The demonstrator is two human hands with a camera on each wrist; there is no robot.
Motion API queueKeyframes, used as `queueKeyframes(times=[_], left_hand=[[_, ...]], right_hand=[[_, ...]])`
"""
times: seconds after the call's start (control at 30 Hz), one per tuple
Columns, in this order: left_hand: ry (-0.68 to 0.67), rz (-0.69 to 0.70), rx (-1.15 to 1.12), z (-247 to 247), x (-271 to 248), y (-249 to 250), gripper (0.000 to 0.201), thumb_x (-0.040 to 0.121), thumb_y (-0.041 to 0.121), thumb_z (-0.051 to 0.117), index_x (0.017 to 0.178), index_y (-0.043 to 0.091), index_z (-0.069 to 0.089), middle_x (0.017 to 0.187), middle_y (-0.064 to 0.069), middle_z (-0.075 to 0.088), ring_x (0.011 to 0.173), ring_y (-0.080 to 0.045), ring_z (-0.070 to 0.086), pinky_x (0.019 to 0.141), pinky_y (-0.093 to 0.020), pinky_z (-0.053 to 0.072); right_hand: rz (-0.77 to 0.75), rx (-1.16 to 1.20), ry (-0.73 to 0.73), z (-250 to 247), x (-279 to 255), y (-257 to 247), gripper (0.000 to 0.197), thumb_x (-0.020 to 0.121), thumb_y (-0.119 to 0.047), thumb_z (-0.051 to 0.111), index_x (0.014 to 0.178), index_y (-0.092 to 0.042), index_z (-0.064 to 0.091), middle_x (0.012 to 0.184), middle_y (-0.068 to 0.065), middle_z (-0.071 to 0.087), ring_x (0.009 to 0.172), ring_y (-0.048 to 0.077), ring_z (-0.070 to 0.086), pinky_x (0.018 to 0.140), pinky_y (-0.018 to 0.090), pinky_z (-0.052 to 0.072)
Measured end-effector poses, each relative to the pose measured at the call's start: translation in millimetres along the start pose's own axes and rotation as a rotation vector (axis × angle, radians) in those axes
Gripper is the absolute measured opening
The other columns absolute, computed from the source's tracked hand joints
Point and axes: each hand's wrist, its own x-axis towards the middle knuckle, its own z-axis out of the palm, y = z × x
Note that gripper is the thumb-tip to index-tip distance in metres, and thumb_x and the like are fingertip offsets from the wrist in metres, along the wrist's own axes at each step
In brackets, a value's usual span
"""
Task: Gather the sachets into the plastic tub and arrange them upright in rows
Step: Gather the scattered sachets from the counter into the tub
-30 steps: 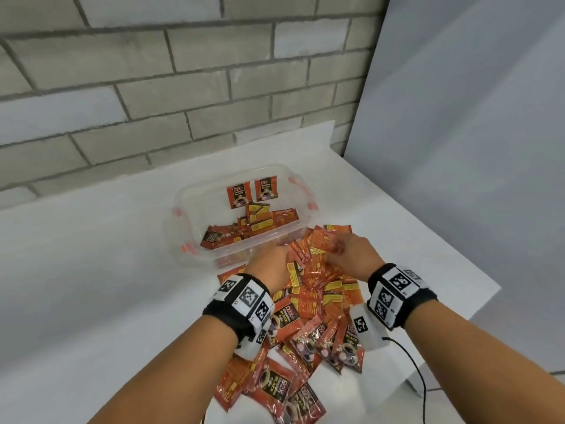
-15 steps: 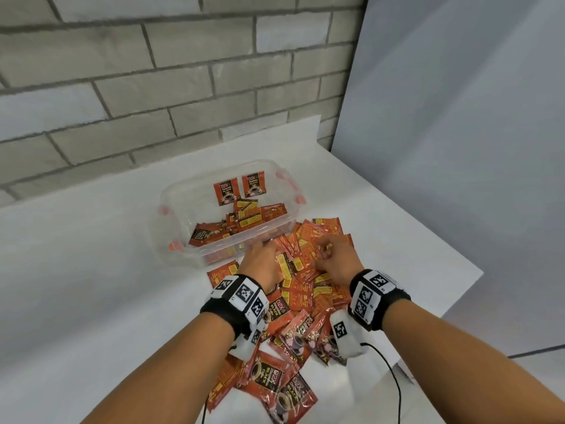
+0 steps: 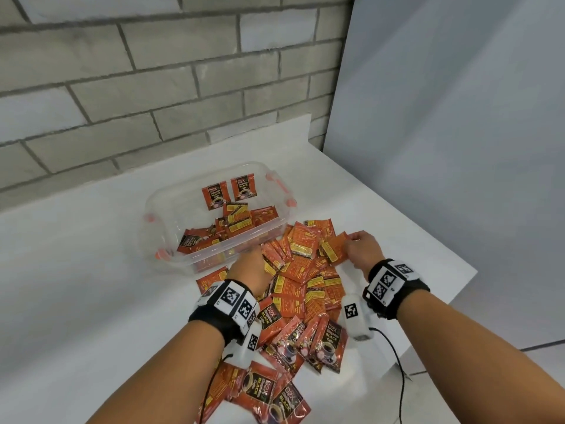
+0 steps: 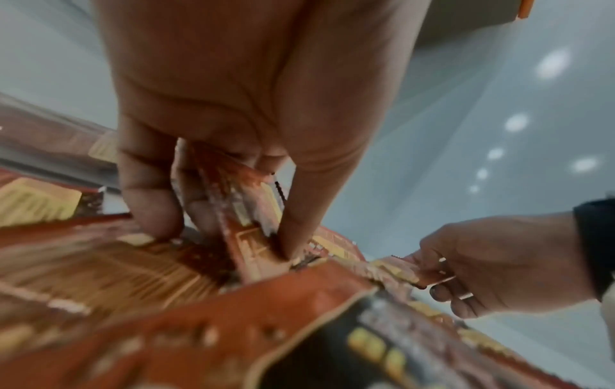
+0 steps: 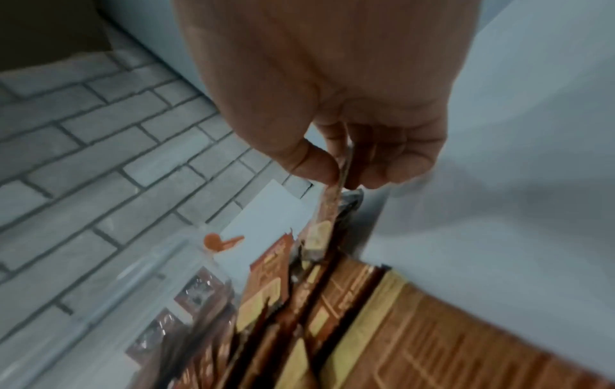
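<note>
While the right hand (image 3: 362, 249) pinches one sachet (image 3: 334, 250) and the left hand (image 3: 249, 270) fingers grasp several, slick packets may slip onto the counter (image 3: 91, 270) short of the tub (image 3: 159, 203).

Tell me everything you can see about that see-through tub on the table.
The plastic tub is clear, rectangular with rounded corners, lidless, with orange clips on its short ends. It sits on the white table near the brick wall. Two sachets stand upright against its far wall; others lie loose on its floor. The pile of sachets on the table reaches its near side. Neither hand holds it.
</note>
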Motion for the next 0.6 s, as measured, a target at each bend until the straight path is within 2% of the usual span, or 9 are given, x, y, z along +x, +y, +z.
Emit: queueKeyframes(times=[0.1, 0.17, 0.3, 0.37, 0.4, 0.47, 0.53, 0.6], left_hand=[[0.027, -0.017, 0.049, 5.3, -0.6, 1.9, 0.046, 0.088, 0.02, 0.064, 0.128, 0.012, 0.044, 0.116, -0.007, 0.062, 0.1, -0.024, 0.062, 0.085, -0.036, 0.052], [0.051, -0.011, 0.072, 7.1, 0.3, 3.6, 0.044, 0.086, 0.021, 0.066, 0.125, 0.012, 0.048, 0.124, -0.008, 0.056, 0.107, -0.025, 0.059, 0.088, -0.038, 0.05], [0.063, 0.0, 0.131, 11.1, 1.5, 5.1, 0.047, 0.083, 0.021, 0.069, 0.124, 0.01, 0.049, 0.137, -0.009, 0.039, 0.121, -0.028, 0.045, 0.096, -0.039, 0.046], [0.059, 0.003, 0.146, 13.1, 2.1, 6.2, 0.051, 0.083, 0.021, 0.07, 0.127, 0.009, 0.047, 0.139, -0.01, 0.037, 0.126, -0.029, 0.041, 0.099, -0.04, 0.045], [0.061, -0.002, 0.143, 13.9, 2.6, 6.5, 0.055, 0.082, 0.021, 0.071, 0.129, 0.01, 0.045, 0.14, -0.01, 0.038, 0.128, -0.029, 0.04, 0.1, -0.041, 0.044], [0.066, -0.014, 0.134, 13.8, 3.3, 7.8, 0.063, 0.08, 0.02, 0.074, 0.133, 0.012, 0.041, 0.142, -0.01, 0.04, 0.132, -0.03, 0.036, 0.104, -0.045, 0.041], [0.061, -0.029, 0.13, 12.6, 4.0, 8.3, 0.071, 0.079, 0.021, 0.076, 0.137, 0.013, 0.037, 0.145, -0.01, 0.038, 0.137, -0.03, 0.031, 0.106, -0.047, 0.039], [0.06, -0.045, 0.121, 10.7, 5.4, 7.5, 0.074, 0.077, 0.024, 0.078, 0.138, 0.012, 0.038, 0.146, -0.009, 0.038, 0.138, -0.03, 0.028, 0.106, -0.048, 0.038]], right_hand=[[-0.004, -0.135, -0.034, 6.8, -0.8, -3.7, 0.016, 0.088, -0.022, 0.059, 0.091, -0.007, 0.056, 0.084, 0.005, 0.06, 0.074, 0.017, 0.054, 0.053, 0.024, 0.038], [-0.009, -0.196, -0.037, 9.6, 0.1, -6.1, 0.017, 0.084, -0.024, 0.063, 0.082, -0.008, 0.056, 0.076, 0.004, 0.059, 0.065, 0.014, 0.053, 0.049, 0.023, 0.036], [-0.015, -0.325, -0.053, 10.9, 0.5, -10.2, 0.023, 0.081, -0.027, 0.069, 0.08, -0.009, 0.055, 0.079, 0.005, 0.06, 0.069, 0.018, 0.056, 0.049, 0.023, 0.037], [-0.014, -0.308, -0.05, 8.9, -0.2, -10.3, 0.025, 0.08, -0.026, 0.072, 0.078, -0.01, 0.052, 0.077, 0.004, 0.058, 0.065, 0.015, 0.053, 0.048, 0.023, 0.036], [-0.011, -0.281, -0.045, 7.6, -0.9, -10.3, 0.026, 0.08, -0.024, 0.073, 0.079, -0.01, 0.051, 0.076, 0.004, 0.057, 0.063, 0.013, 0.052, 0.048, 0.023, 0.036], [-0.013, -0.222, -0.028, 4.6, -2.3, -8.8, 0.029, 0.079, -0.019, 0.074, 0.093, -0.006, 0.052, 0.083, 0.006, 0.057, 0.069, 0.016, 0.053, 0.051, 0.024, 0.038], [-0.022, -0.141, 0.008, 0.5, -3.4, -6.3, 0.04, 0.08, -0.016, 0.074, 0.11, -0.004, 0.051, 0.097, 0.009, 0.059, 0.082, 0.019, 0.054, 0.062, 0.026, 0.043], [-0.054, -0.065, 0.046, -4.6, -5.8, -3.9, 0.045, 0.081, -0.015, 0.073, 0.119, -0.003, 0.049, 0.106, 0.009, 0.059, 0.089, 0.02, 0.053, 0.072, 0.028, 0.042]])
